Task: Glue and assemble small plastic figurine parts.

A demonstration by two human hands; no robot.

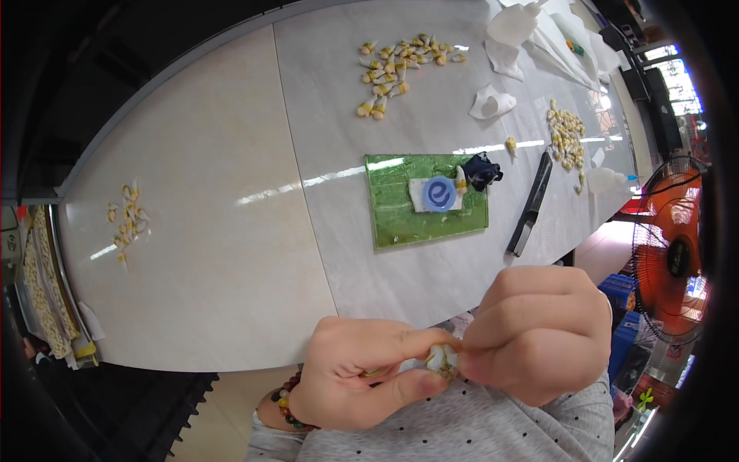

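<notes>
Close to my body, my left hand [369, 377] pinches a small white and yellow figurine-like piece [441, 359] between thumb and forefinger. My right hand [539, 331] is closed beside it, its fingertips at the right edge of the piece. What those right fingertips grip is hidden behind the knuckles. Beyond my hands lies a green slab [408, 231] bearing a small round blue cup [439, 194] on a white pad [419, 202]. A similar small piece [461, 182] rests by the cup, next to a crumpled dark blue cloth [483, 171].
Clusters of similar pieces lie at the far middle [385, 73], right [566, 135] and left [131, 215] of the table [231, 292]. A long black tool [530, 204] lies right of the slab. White tissues [493, 102], a white bottle [606, 180] and an orange fan [673, 254] are on the right.
</notes>
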